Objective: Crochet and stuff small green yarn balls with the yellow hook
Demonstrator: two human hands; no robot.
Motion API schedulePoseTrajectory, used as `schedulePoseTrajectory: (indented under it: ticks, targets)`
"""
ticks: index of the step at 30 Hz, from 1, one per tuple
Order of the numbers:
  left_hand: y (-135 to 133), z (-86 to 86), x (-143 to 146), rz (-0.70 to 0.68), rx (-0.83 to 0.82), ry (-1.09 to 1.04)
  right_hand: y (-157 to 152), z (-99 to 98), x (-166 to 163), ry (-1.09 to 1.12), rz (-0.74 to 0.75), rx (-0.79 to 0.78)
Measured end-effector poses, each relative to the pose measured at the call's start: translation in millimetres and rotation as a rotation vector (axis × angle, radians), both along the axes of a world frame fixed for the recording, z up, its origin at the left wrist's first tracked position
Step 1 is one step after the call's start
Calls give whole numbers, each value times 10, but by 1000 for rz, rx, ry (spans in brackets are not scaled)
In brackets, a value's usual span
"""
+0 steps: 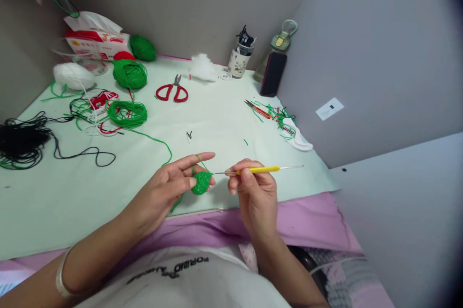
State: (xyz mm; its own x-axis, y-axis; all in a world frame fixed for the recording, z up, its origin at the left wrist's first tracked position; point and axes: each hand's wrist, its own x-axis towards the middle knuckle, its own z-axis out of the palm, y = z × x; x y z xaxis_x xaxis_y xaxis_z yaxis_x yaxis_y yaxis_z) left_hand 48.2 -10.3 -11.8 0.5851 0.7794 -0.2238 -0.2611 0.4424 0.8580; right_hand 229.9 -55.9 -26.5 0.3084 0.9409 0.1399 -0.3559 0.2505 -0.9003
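Observation:
My left hand pinches a small green crochet piece between thumb and fingers, its index finger stretched out with green yarn running over it. From that hand the yarn strand leads back to a loose green coil on the left of the table. My right hand grips a crochet hook by its yellow handle. The hook's thin metal tip points left and meets the right edge of the green piece. Its other metal end sticks out to the right.
Red-handled scissors, white stuffing and a pen cup stand toward the back. Left are yarn balls, black yarn and a tissue pack. Right are a phone, a bottle, orange snips and yarn scraps.

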Motion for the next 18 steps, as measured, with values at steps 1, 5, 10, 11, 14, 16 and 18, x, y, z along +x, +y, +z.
schedulePoseTrajectory:
  ticks: [1,5,10,11,14,16,18]
  targets:
    - [13,6,-10,-16,-9,3,-3,5,13,6,11,-14]
    - [41,7,-31,-74,-38,-12,-2,21,40,24,53,-47]
    - [16,-2,25,-14,-45,-4,51,-18,-13,-107,69,100]
    - [9,-4,44,-2,-49,-5,63,-31,-31,-177,42,146]
    - [-3,-5,101,20,-56,-15,86,-56,-72,-373,-30,259]
    - [-13,3,126,28,-63,-28,92,-66,-82,-428,-60,298]
    - [-29,13,137,34,-68,-43,94,-77,-87,-438,-98,311]
